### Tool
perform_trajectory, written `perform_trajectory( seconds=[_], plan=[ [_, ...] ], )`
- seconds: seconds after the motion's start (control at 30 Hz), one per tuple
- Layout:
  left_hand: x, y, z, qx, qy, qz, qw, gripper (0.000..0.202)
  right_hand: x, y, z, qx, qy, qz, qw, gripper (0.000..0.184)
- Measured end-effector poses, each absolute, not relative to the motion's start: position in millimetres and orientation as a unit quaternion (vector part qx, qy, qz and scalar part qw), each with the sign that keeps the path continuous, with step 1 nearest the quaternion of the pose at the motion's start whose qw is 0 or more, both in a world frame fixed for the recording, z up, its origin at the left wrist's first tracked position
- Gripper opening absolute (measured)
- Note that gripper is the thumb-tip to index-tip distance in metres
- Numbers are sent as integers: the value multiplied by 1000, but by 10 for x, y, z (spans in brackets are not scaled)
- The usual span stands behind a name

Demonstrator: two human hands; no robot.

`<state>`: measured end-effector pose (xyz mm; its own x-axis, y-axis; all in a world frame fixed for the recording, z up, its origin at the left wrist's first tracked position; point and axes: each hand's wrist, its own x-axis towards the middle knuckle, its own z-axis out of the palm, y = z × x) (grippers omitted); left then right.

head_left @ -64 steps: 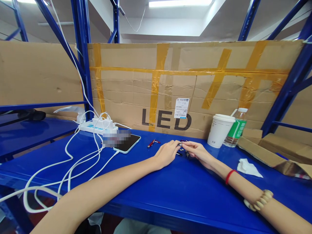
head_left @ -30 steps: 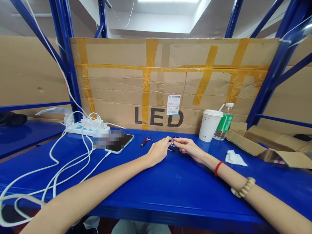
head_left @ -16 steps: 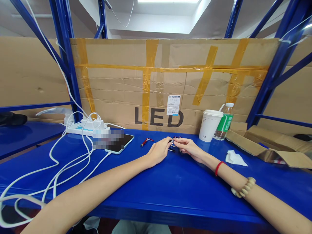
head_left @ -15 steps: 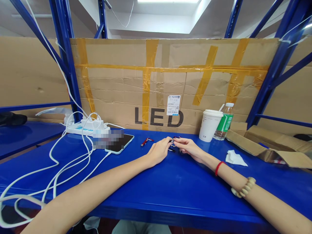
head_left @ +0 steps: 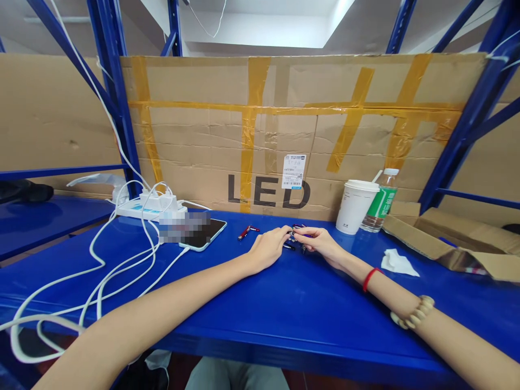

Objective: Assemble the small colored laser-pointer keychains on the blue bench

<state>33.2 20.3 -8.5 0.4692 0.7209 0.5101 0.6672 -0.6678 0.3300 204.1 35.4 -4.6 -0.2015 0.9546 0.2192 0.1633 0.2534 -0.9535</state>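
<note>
Both my arms reach far out over the blue shelf top (head_left: 292, 309). My left hand (head_left: 268, 249) and my right hand (head_left: 320, 242) meet fingertip to fingertip, pinched together on a small dark metallic part (head_left: 293, 236) that is too small to name. A few similar small pieces (head_left: 300, 246) lie on the blue surface just under and behind the fingers. A small red pen-like piece (head_left: 247, 232) lies to the left of my left hand, untouched.
A phone (head_left: 205, 234), a white power strip (head_left: 148, 207) and loose white cables (head_left: 101, 271) fill the left. A white paper cup (head_left: 355, 207), a green-labelled bottle (head_left: 379, 201), a crumpled tissue (head_left: 398, 263) and an open cardboard box (head_left: 447, 244) stand right. A taped "LED" cardboard sheet (head_left: 284, 135) closes the back.
The view has shifted slightly as my head moved. Both hands stay together at the same spot on the small part, with only slight finger movement.
</note>
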Motion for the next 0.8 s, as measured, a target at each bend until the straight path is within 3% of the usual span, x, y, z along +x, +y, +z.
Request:
perform_trajectory(
  seconds=[0.33,0.8],
  plan=[
    [324,254,-126,873,354,326,75,25,2089,393,-57,-403,-678,400,467,36],
    [293,260,-113,902,345,241,98,29,2110,406,-120,-359,-726,369,456,31]
  ],
)
